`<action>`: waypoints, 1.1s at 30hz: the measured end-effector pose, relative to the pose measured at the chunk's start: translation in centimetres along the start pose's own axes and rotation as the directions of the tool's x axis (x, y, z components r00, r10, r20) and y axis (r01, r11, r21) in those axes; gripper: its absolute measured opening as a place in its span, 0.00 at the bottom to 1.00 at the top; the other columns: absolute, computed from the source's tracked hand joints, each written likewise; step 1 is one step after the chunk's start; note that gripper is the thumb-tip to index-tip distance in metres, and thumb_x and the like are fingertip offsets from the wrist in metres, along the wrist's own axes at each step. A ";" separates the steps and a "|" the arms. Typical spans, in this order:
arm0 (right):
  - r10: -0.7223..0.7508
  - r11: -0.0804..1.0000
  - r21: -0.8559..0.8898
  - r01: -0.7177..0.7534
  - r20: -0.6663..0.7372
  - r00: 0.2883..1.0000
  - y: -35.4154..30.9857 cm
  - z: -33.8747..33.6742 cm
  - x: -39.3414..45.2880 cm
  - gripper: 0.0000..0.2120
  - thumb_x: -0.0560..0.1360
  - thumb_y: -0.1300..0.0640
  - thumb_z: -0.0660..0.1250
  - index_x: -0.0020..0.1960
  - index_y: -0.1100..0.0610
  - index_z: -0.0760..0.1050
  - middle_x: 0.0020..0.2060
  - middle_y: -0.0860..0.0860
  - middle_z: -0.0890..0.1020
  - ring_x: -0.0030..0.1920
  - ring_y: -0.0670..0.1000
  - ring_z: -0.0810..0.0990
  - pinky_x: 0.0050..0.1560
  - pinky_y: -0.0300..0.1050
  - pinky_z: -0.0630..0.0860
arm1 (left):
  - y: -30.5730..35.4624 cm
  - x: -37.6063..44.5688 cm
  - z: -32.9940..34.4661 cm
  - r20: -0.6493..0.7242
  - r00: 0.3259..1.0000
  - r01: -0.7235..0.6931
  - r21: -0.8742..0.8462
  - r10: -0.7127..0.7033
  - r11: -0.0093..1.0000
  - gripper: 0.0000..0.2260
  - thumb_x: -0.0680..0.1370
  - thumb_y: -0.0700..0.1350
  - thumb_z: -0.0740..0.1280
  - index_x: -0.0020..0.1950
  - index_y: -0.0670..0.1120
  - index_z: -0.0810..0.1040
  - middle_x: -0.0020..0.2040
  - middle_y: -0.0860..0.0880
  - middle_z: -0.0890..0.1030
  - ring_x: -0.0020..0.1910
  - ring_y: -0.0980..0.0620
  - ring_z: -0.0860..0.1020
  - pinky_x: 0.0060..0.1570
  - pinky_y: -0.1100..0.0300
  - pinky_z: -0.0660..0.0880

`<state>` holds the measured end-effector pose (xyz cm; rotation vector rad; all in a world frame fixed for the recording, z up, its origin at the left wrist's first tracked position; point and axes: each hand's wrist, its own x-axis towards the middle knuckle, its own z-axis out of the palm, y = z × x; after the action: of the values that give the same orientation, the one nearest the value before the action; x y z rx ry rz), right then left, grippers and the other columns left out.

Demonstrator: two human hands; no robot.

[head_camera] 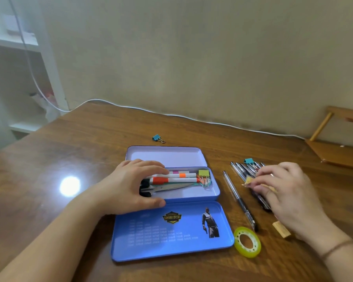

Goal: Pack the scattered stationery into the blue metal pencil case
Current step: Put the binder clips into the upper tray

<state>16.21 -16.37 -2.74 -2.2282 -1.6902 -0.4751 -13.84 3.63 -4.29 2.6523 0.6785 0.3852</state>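
We see a glossy brown wooden counter (73, 151) pushed against a plain beige wall (192, 53), with a bright lamp reflection on its left part. A white cable (171, 113) runs along the seam where counter meets wall and climbs toward a white shelf unit (18, 58) at the left. A low wooden stand (334, 147) sits at the far right edge.

The blue metal pencil case (171, 235) lies open in the middle of the counter, with flaps folded out on both the far and near sides. Its tray holds white markers (183, 176) with orange and pink bands, scissors (167, 188) and a green binder clip (203, 173). Our left hand (128, 186) spans the tray's left end, fingers spread over the markers and thumb pressed on the near rim.

Our right hand (281, 188) rests over a bundle of pens (243, 169) to the right of the case, fingertips pinching a small yellowish piece (249, 181) we cannot identify. A teal binder clip (249, 161) lies at the far end of that bundle. Between bundle and case lies a single pen (238, 198). A roll of clear tape (247, 242) with a yellow-green tint stands near the case's right corner, and a small tan block (281, 229) lies just beside our right wrist. Another teal binder clip (158, 138) sits alone beyond the case.
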 end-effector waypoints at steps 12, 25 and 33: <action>-0.331 0.944 0.035 0.329 0.103 0.938 -7.0 -0.3 2.4 0.05 0.74 0.48 0.67 0.44 0.44 0.82 0.41 0.40 0.82 0.44 0.48 0.77 0.40 0.46 0.75 | 0.1 0.0 -0.1 0.011 1.000 0.010 -0.001 -0.010 1.000 0.32 0.67 0.71 0.65 0.69 0.64 0.69 0.70 0.65 0.68 0.70 0.63 0.63 0.72 0.55 0.57; -0.236 0.968 0.003 0.249 0.333 0.913 -8.3 -1.0 4.1 0.14 0.78 0.41 0.58 0.57 0.42 0.78 0.50 0.38 0.74 0.52 0.44 0.69 0.51 0.42 0.69 | 0.0 0.0 -0.1 0.022 1.000 0.007 0.019 -0.007 1.000 0.31 0.68 0.70 0.65 0.69 0.64 0.68 0.70 0.64 0.68 0.70 0.61 0.64 0.71 0.54 0.57; -0.235 0.970 0.039 0.239 0.384 0.893 -7.4 -0.8 1.8 0.22 0.75 0.33 0.54 0.65 0.39 0.70 0.56 0.40 0.66 0.59 0.44 0.62 0.58 0.41 0.68 | -0.2 0.0 -0.1 0.017 1.000 0.003 0.013 -0.003 1.000 0.32 0.67 0.71 0.64 0.69 0.64 0.68 0.70 0.65 0.68 0.70 0.63 0.63 0.72 0.53 0.58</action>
<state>9.47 -13.25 -0.90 -2.2405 -2.1770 -0.0925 -13.92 3.82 -4.31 2.6634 0.6818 0.3584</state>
